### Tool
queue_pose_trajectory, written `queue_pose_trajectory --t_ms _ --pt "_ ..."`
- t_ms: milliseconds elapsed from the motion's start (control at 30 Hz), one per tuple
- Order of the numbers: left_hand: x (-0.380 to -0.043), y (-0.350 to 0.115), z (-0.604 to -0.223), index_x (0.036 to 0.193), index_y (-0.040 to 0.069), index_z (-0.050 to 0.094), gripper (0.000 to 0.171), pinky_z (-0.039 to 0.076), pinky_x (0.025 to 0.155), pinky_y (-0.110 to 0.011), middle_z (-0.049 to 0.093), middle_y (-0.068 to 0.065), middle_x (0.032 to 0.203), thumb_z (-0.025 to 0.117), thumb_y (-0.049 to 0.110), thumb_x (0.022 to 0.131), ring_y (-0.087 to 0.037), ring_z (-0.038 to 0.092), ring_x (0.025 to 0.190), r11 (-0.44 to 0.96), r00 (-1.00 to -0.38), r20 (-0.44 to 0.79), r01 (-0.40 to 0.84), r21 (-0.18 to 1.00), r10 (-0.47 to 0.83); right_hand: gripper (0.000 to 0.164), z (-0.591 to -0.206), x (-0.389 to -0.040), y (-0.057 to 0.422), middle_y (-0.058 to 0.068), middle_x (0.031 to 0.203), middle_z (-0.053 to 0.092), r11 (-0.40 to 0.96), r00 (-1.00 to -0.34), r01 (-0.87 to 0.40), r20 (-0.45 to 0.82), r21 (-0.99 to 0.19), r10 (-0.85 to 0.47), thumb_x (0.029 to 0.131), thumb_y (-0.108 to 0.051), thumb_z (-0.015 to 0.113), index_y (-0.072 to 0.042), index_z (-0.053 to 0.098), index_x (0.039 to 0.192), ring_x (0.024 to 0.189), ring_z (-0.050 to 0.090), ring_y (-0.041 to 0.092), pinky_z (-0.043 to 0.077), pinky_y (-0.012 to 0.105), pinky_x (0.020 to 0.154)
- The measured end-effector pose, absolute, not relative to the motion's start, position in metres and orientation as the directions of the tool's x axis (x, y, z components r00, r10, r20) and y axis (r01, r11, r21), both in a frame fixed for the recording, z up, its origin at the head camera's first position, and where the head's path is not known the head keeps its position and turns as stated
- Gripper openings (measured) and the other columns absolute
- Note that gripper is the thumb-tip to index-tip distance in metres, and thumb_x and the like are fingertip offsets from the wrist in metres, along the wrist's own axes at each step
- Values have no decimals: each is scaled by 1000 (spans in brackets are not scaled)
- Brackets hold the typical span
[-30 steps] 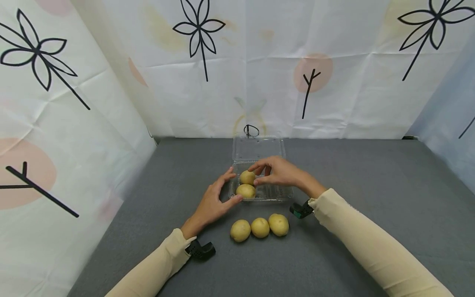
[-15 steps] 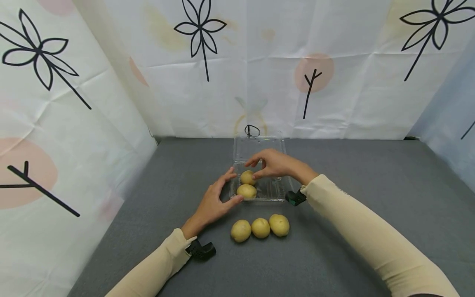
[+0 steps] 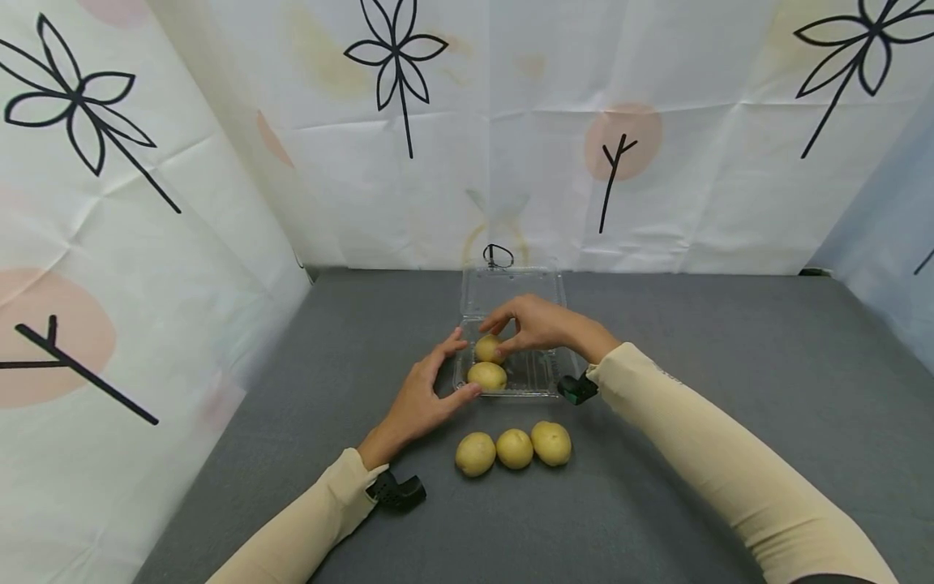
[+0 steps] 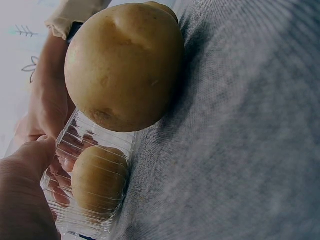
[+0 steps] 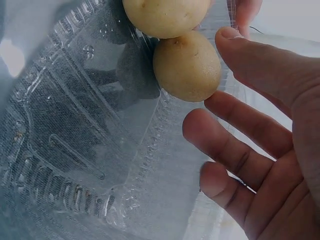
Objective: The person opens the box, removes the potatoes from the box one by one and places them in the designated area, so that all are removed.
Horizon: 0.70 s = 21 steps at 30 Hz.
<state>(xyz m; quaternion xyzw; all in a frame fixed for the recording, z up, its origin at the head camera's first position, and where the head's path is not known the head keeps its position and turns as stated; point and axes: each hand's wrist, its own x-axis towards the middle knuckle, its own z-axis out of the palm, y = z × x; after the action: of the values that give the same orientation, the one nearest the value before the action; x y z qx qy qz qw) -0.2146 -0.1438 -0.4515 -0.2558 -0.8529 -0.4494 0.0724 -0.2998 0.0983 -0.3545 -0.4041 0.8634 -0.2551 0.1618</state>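
Observation:
A clear plastic clamshell box (image 3: 536, 375) stands with its lid up. Two yellow-skinned potatoes lie at its left end, a front potato (image 3: 486, 375) and a back potato (image 3: 487, 349). My right hand (image 3: 543, 323) reaches over the box, thumb and index finger at opposite sides of the back potato (image 5: 187, 67); its other fingers are loosely bent. My left hand (image 3: 426, 397) rests at the box's left end, fingers extended along the side and thumb (image 4: 32, 157) at the front rim.
Three more potatoes lie in a row on the grey table (image 3: 693, 487) in front of the box: a left one (image 3: 475, 454), a middle one (image 3: 514, 449) and a right one (image 3: 550, 444). Behind the raised lid (image 3: 514, 290) hangs a white patterned cloth (image 3: 540, 178).
My right hand has shifted back and a little left, loosened around the back potato, then drawn its fingers in again. The left hand and the potatoes stay about where they were.

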Motion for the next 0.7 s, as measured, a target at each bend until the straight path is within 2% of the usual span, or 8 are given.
queue_pose_trajectory --t_ms 100,300,567,633,700 --pt "-214 -144 -451 152 12 46 67 30 122 -60 29 0 169 72 37 95 -25 30 155 462 -860 352 499 734 370 46 -356 -299 98 14 134 69 555 -629 -606 -83 -570 -773 92 -21 78 -6 67 133 119 67 34 60 39 85" --pt "-214 -144 -451 152 13 45 67 30 122 -59 29 1 169 72 37 95 -24 30 155 464 -860 354 500 731 368 45 -360 -298 96 17 133 68 560 -635 -557 -120 -613 -763 92 -19 78 -6 67 133 115 69 32 62 32 68" --pt "-215 -144 -452 152 13 46 67 30 122 -58 29 3 169 72 38 95 -24 31 154 472 -861 352 498 727 366 46 -367 -298 96 17 135 67 546 -627 -524 -137 -654 -767 95 -17 73 -6 63 138 114 69 33 61 32 63" --pt "-215 -144 -452 152 13 46 67 31 122 -58 29 3 169 72 38 95 -24 31 154 472 -861 352 498 728 367 47 -369 -298 96 19 135 66 535 -617 -533 -132 -655 -776 96 -17 72 -4 61 140 108 71 32 60 32 62" --pt "-215 -144 -452 151 12 46 67 30 122 -57 29 3 169 72 37 95 -24 31 154 472 -863 348 494 730 366 49 -370 -298 97 20 136 66 530 -611 -535 -132 -657 -781 97 -16 71 -3 59 142 96 74 32 60 33 61"
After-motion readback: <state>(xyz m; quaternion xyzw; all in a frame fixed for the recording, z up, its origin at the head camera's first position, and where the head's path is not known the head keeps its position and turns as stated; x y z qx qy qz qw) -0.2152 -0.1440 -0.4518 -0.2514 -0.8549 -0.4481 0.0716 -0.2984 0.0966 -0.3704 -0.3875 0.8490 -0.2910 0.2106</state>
